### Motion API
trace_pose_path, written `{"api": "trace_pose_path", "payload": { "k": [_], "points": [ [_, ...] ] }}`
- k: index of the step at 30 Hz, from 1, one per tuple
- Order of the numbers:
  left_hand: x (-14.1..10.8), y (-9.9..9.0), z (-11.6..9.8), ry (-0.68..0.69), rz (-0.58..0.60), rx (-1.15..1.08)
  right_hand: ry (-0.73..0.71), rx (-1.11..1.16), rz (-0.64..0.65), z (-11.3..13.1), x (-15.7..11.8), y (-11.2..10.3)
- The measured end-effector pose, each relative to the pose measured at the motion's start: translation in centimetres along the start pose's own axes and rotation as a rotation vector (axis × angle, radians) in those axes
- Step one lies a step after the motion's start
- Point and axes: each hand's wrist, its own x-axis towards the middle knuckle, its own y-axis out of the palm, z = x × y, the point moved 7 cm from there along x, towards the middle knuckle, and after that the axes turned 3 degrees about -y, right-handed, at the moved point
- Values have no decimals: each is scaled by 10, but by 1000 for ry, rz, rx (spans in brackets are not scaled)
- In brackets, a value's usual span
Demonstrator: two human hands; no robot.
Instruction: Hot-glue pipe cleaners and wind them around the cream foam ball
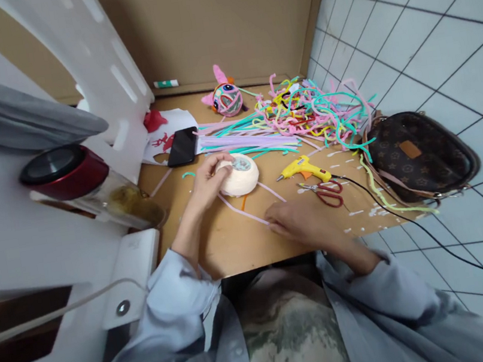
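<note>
A cream-coloured roll [239, 180], which looks like masking tape with a grey-green patterned centre, rests on the table. My left hand [210, 179] grips its left side, thumb and fingers closed on the rim. One lilac pipe cleaner [246, 213] runs from beside the roll to my right hand [295, 221], whose curled fingers pinch its end. An orange pipe cleaner piece [243, 202] lies just below the roll. To the right lie a yellow glue gun [305, 166] and red-handled scissors [328, 192].
Behind the roll lie straight pipe cleaners [249, 140], a tangled heap of them [308, 110], a black phone [182, 146] and a pink-eared figure [227, 97]. A brown bag [421, 154] sits right, near the glue gun's cord [391, 210]. A bottle [101, 187] stands left.
</note>
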Motion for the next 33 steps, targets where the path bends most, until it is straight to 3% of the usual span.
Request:
{"api": "trace_pose_path", "payload": {
  "k": [6, 12, 15, 22, 25, 27, 30, 33],
  "points": [
    [1, 0, 2, -1, 8, 12, -69, -101, -15, 15, 0, 3],
    [1, 1, 2, 8, 5, 17, -344, 62, -19, 33, -18, 43],
    [0, 2, -1, 0, 6, 22, -464, 98, -30, 46, -27, 53],
    [0, 4, -5, -7, -3, -19, -504, -225, -290, 52, -38, 73],
    [0, 5, -2, -6, -9, -29, -541, -245, -398, 54, -35, 85],
    [1, 5, 0, -7, -11, -35, -562, -122, -498, 56, -40, 79],
    [1, 5, 3, -5, -7, -43, -586, 338, -640, 56, -67, 41],
    [2, 4, 2, 4, -18, -23, -580, 1029, -550, 47, -95, 0]
  ]
}}
